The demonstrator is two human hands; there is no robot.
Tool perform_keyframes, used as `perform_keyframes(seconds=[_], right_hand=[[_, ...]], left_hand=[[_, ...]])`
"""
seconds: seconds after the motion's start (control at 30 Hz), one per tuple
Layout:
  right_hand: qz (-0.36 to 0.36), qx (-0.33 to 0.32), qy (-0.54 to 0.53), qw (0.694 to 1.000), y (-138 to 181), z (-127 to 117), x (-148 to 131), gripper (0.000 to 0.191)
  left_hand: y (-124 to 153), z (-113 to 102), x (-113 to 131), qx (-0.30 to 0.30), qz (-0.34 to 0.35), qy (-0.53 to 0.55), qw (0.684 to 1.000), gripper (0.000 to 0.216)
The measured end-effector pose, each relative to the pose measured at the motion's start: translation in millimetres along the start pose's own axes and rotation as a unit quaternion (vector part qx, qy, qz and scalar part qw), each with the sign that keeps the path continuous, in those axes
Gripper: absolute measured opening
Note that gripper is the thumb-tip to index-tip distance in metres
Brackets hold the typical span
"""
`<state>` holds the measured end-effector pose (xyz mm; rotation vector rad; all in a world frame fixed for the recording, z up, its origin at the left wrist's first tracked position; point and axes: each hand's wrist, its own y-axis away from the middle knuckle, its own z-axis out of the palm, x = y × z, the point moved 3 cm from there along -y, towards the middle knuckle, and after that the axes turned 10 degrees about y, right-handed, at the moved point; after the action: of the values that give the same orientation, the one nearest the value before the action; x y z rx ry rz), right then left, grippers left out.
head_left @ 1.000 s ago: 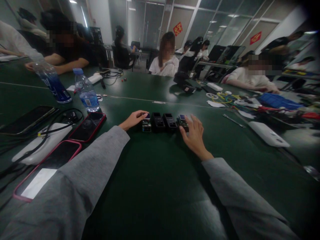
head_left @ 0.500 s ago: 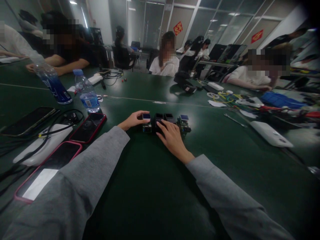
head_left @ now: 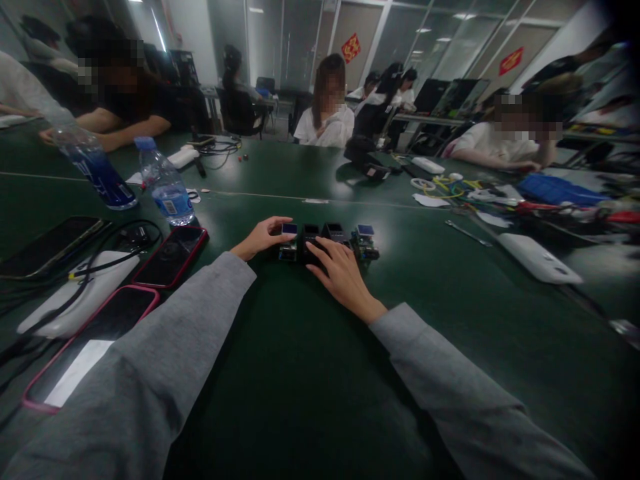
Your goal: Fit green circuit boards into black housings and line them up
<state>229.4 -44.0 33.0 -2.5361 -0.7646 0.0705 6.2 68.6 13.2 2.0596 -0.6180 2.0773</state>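
My left hand [head_left: 263, 239] pinches the left side of a small circuit board with a little screen [head_left: 289, 229], thumb and forefinger closed on its edge. My right hand [head_left: 344, 272] lies with fingers stretched and apart against a small black boxed device [head_left: 311, 230], covering its lower part. A second black boxed device [head_left: 334, 229] stands close to its right, partly behind the fingers. At the right end of this row is another circuit board with a screen [head_left: 365, 231], just beyond my right hand's knuckles.
Phones [head_left: 173, 257], a white power bank [head_left: 80, 293], cables and two bottles [head_left: 167, 190] crowd the left. On the right are a wrench [head_left: 467, 232], a white device [head_left: 540, 257] and tangled wires [head_left: 450, 187]. People sit across the green table [head_left: 320, 373].
The whole view has shifted slightly left. Both hands keep nearly the same pose, and the black device under my right fingers has moved a touch left within the row.
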Motion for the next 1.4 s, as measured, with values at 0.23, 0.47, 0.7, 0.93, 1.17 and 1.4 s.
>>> perform_keyframes(seconds=[0.23,0.47,0.7,0.93,1.17,1.4], right_hand=[[0.093,0.062,-0.014,0.994,8,-3,28,0.048],[-0.033,-0.016,-0.012,0.999,2,5,10,0.049],[-0.026,-0.014,-0.016,0.999,-1,7,11,0.049],[-0.023,-0.018,-0.016,0.999,-1,5,9,0.050],[0.058,0.036,-0.016,0.998,4,1,20,0.050],[0.132,0.035,-0.046,0.990,15,16,37,0.062]], left_hand=[[-3,0,-1,0.033,0.006,0.013,0.999,0.055],[-2,1,-2,0.002,0.008,0.015,1.000,0.066],[-1,1,-1,-0.006,0.007,0.018,1.000,0.069],[-1,-1,-3,0.000,0.012,0.011,1.000,0.065],[2,2,3,0.011,0.003,-0.005,1.000,0.062],[1,0,2,0.021,-0.005,-0.006,1.000,0.060]])
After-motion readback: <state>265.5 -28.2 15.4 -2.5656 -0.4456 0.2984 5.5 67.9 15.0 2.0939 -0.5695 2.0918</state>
